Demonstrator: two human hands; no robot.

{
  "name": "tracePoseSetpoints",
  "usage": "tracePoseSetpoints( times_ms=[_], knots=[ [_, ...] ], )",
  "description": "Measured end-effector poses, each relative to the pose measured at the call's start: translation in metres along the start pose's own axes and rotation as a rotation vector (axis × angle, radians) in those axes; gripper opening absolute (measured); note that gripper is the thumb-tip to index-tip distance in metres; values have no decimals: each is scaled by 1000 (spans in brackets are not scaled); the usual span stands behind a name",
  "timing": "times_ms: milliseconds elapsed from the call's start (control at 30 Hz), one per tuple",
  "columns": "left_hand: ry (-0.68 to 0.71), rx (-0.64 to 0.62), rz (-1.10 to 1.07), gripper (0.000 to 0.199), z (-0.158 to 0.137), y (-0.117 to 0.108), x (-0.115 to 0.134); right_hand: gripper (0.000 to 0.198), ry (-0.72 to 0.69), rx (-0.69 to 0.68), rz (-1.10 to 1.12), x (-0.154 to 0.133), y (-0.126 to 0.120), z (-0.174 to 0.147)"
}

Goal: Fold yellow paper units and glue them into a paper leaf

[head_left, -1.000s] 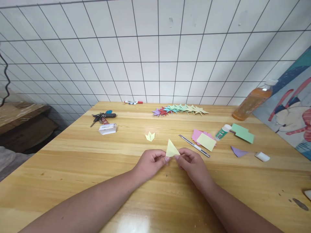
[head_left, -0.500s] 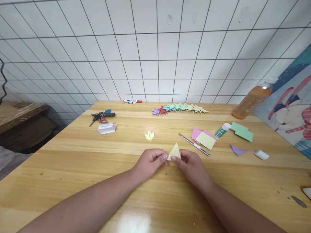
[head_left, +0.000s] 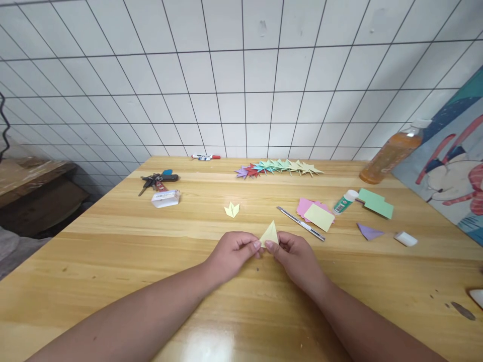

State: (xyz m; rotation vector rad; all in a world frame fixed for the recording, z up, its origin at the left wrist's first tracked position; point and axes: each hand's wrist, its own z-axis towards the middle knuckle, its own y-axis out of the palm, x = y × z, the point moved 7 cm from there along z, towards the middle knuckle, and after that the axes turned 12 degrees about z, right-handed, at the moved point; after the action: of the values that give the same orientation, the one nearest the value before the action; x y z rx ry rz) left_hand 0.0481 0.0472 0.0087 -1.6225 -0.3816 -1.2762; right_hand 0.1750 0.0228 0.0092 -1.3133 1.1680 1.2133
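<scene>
A pale yellow paper folded into a triangle (head_left: 270, 235) is held point-up just above the table, near its middle. My left hand (head_left: 237, 252) pinches its lower left corner between thumb and finger. My right hand (head_left: 296, 255) grips its lower right side, the thumb lying across the front and the other fingers partly hidden behind. Beyond my left hand lies a small folded yellow paper piece (head_left: 232, 209) with pointed tips. A silver utility knife (head_left: 301, 223) rests beyond my right hand, beside a yellow paper sheet (head_left: 320, 217) on top of pink sheets (head_left: 303, 205).
At the back stands a row of colored folded paper pieces (head_left: 279, 167). Rightward are a glue stick (head_left: 344, 202), green sheets (head_left: 377, 203), a purple folded paper (head_left: 369, 232), an eraser (head_left: 406, 239) and a bottle (head_left: 390, 153). Leftward: keys (head_left: 156, 180), a small white box (head_left: 165, 198), a marker (head_left: 206, 157).
The yellow triangle has tilted slightly and shifted a little left in my fingers. Both hands keep their grip, and the other things lie as before.
</scene>
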Motion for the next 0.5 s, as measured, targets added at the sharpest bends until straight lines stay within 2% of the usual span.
tracePoseSetpoints(
  times_ms=[67,200,367,500],
  knots=[
    [-24,-11,-70,36,0,1,-2,24,4,3,-23,0,-1,0],
    [-35,-1,-48,32,1,0,-1,25,9,37,-63,4,-4,2],
    [-44,-23,-78,28,2,3,-1,25,-9,10,-54,5,-1,2],
    [-41,28,-20,26,2,-1,-4,20,2,6,-15,4,1,1]
  ],
)
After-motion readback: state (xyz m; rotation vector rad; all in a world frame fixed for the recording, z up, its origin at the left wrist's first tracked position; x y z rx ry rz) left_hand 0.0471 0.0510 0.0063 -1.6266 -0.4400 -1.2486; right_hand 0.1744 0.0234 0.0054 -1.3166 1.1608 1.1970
